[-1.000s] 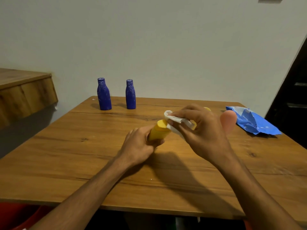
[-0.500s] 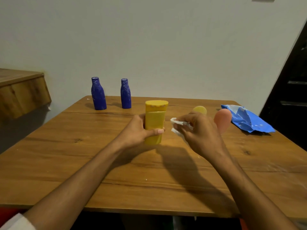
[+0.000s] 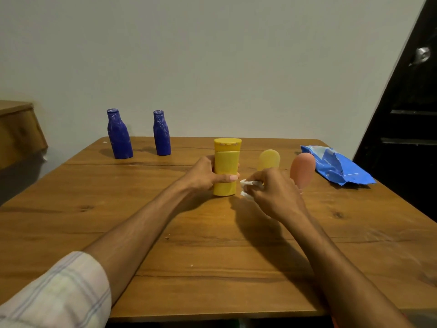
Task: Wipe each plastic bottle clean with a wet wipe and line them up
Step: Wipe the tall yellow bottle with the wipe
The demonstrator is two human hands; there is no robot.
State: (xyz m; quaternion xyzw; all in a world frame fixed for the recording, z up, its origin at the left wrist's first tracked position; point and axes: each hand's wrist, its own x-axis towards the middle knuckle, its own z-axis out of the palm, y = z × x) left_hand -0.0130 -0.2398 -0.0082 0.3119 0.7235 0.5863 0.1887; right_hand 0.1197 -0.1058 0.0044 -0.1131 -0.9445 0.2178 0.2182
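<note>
One wooden table (image 3: 165, 268), pale wall (image 3: 212, 55); left hand (image 3: 205, 176) round bottle (image 3: 225, 159), right hand (image 3: 274, 195) round wipe (image 3: 248, 184)

two blue bottles (image 3: 120, 134), yellow bottle (image 3: 225, 165), blue packet (image 3: 335, 167)

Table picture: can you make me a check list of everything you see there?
Surface: wooden table, a few small specks.
Job's things: yellow bottle upright; left blue bottle and right blue bottle upright at the back, apart; pale bottle and pink bottle partly hidden behind the right hand; wipe crumpled.
Clutter: blue pack near the right edge.
Hands: left hand grips the yellow bottle; right hand pinches the wipe close beside it.
Cables: nothing seen.
Surroundings: plain wall, dark door right, wooden ledge left.
</note>
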